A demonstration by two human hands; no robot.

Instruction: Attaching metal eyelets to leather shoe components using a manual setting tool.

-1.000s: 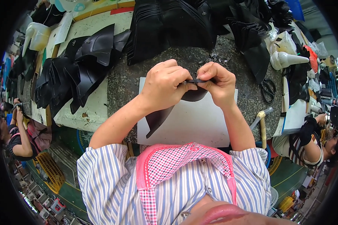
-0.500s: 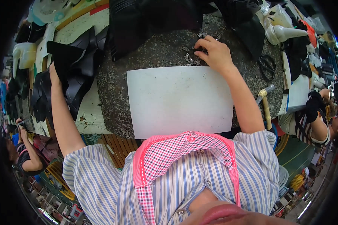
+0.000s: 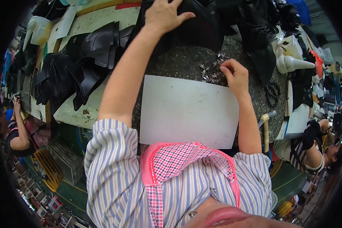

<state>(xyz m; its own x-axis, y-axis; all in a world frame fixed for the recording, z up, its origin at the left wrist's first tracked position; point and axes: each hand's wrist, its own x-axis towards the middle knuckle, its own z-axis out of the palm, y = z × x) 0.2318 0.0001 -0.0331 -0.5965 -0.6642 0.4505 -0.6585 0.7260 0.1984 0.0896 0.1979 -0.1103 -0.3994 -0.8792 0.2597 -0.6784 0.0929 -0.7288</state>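
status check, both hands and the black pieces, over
Left hand spread at black stack. Right hand at small metal parts, grip unclear. White sheet nearer the person; nothing seen blocking.

Black sheets (image 3: 199,32): smooth, overlapping in dark pile, small silvery fitting (image 3: 212,12) showing on top, toward far side of speckled tabletop (image 3: 171,62). Small metal pieces (image 3: 215,77): shiny, loose in scattered heap, some overlapping, nearer than sheets.

- My bare, splayed left hand (image 3: 161,16): at twelve o'clock, thumb toward three.
- My bare left forearm (image 3: 127,72): outstretched, slanting toward one.
- My bare, curled right hand (image 3: 238,79): at two, thumb and forefinger close together.
- My bare right forearm (image 3: 249,119): nearly toward twelve.
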